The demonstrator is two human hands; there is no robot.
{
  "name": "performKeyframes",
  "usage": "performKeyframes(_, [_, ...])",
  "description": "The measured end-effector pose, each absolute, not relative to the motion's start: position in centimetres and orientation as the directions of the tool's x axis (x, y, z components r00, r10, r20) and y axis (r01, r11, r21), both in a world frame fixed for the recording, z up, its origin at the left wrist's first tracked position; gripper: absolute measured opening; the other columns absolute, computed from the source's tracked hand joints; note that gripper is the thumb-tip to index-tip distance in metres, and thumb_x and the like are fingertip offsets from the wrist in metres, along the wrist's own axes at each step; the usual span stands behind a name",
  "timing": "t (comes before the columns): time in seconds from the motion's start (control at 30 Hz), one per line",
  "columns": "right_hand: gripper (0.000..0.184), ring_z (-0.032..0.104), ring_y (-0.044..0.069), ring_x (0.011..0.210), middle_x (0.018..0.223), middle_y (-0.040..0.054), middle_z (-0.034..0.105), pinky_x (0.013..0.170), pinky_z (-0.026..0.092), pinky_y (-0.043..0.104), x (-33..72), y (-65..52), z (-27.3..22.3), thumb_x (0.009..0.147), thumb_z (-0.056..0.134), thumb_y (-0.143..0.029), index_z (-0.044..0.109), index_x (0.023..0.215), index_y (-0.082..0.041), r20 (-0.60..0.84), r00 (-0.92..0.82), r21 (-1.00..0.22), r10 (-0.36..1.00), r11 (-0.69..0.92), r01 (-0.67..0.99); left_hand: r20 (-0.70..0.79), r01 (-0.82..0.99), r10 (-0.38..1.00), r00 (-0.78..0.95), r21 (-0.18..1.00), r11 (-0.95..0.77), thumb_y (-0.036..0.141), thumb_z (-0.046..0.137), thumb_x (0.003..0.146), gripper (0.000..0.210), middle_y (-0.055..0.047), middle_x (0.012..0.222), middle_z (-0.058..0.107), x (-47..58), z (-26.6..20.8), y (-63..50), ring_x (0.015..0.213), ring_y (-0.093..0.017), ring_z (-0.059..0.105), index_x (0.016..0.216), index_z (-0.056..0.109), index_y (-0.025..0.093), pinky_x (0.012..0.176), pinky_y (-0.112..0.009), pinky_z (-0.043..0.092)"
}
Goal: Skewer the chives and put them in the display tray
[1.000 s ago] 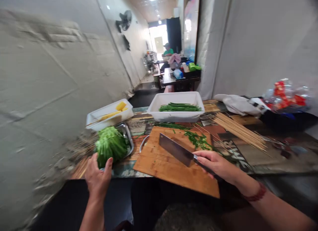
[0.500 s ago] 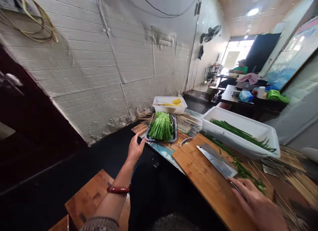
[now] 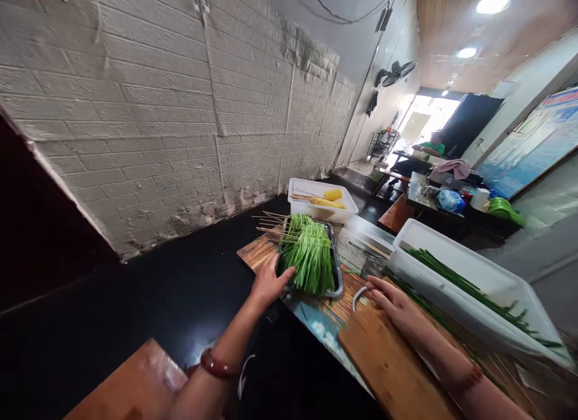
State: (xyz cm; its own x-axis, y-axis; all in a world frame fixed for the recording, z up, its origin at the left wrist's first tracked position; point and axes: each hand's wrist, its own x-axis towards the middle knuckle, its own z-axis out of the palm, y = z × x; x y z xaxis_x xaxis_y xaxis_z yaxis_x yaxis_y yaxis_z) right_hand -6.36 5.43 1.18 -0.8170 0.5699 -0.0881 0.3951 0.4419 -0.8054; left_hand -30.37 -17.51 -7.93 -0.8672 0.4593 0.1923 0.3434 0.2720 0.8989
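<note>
Skewered green chives (image 3: 309,257) are heaped in a metal tray (image 3: 338,275), with thin sticks pointing left. My left hand (image 3: 270,282) is at the tray's near left corner, thumb and fingers apart; whether it presses on the rim I cannot tell. My right hand (image 3: 392,299) reaches over the far end of the wooden cutting board (image 3: 377,354), fingers stretched out and nothing visible in them. A metal ring handle (image 3: 358,296) on the board is just left of its fingertips. The cleaver is out of sight, and my right forearm covers part of the board.
A white bin (image 3: 469,299) with long chives stands on the right. Behind the tray is a white tub (image 3: 316,210) with yellow skewered food. A wooden stool (image 3: 130,384) is at lower left. Further back, a person in green (image 3: 433,147) sits at a table.
My right hand has let go of the cleaver and moved forward and left towards the tray. My left hand has advanced to the tray's corner. The view has shifted.
</note>
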Motion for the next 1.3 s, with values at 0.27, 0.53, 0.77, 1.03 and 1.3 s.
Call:
performKeyframes(0.27, [0.065, 0.064, 0.028, 0.110, 0.114, 0.0119, 0.071, 0.096, 0.051, 0.045, -19.2, 8.0, -5.3, 0.077, 0.063, -0.064, 0.064, 0.123, -0.018, -0.318, -0.715, -0.894, 0.623, 0.054, 0.445, -0.101, 0.131, 0.484, -0.869, 0.896, 0.423, 0.059, 0.066, 0.071, 0.087, -0.017, 0.151, 0.047, -33.1, -10.3, -16.2, 0.142, -0.033, 0.041, 0.145, 0.046, 0.016, 0.118, -0.048, 0.034])
performKeyframes(0.53, [0.056, 0.063, 0.024, 0.084, 0.084, 0.0052, 0.069, 0.078, 0.051, 0.035, -21.6, 5.5, -1.8, 0.085, 0.051, -0.069, 0.069, 0.093, -0.016, -0.491, -0.533, -0.812, 0.690, -0.141, 0.566, -0.442, -0.097, 0.363, -0.820, 0.732, 0.674, 0.061, 0.068, 0.067, 0.098, -0.022, 0.153, 0.040, -35.2, -5.1, -13.9, 0.146, -0.038, 0.032, 0.147, 0.040, 0.012, 0.120, -0.052, 0.026])
performKeyframes(0.77, [0.059, 0.049, 0.019, 0.069, 0.067, 0.0018, 0.055, 0.067, 0.040, 0.030, -22.5, 3.3, 0.9, 0.086, 0.037, -0.076, 0.051, 0.065, -0.023, -0.456, -0.447, -0.780, 0.770, -0.104, 0.617, -0.563, -0.126, 0.355, -0.746, 0.643, 0.755, 0.052, 0.066, 0.067, 0.087, -0.025, 0.147, 0.046, -36.2, -0.5, -15.0, 0.142, -0.037, 0.039, 0.139, 0.047, 0.006, 0.119, -0.047, 0.028])
performKeyframes(1.03, [0.056, 0.051, 0.021, 0.070, 0.070, 0.0031, 0.055, 0.071, 0.040, 0.033, -20.8, 1.5, 8.6, 0.090, 0.032, -0.073, 0.050, 0.070, -0.024, -0.419, -0.570, -0.862, 0.707, -0.113, 0.493, -0.490, -0.089, 0.255, -0.834, 0.575, 0.814, 0.051, 0.066, 0.065, 0.085, -0.021, 0.138, 0.050, -32.5, 9.4, -17.4, 0.138, -0.035, 0.044, 0.139, 0.048, 0.012, 0.116, -0.046, 0.034])
performKeyframes(1.3, [0.054, 0.050, 0.018, 0.067, 0.069, 0.0011, 0.057, 0.067, 0.042, 0.030, -25.1, -0.4, 13.8, 0.092, 0.036, -0.068, 0.053, 0.069, -0.022, -0.348, -0.708, -0.927, 0.614, -0.112, 0.358, -0.330, -0.121, 0.091, -0.940, 0.570, 0.813, 0.059, 0.062, 0.066, 0.087, -0.019, 0.130, 0.052, -34.6, 17.1, -20.4, 0.131, -0.037, 0.048, 0.137, 0.047, 0.011, 0.115, -0.049, 0.034])
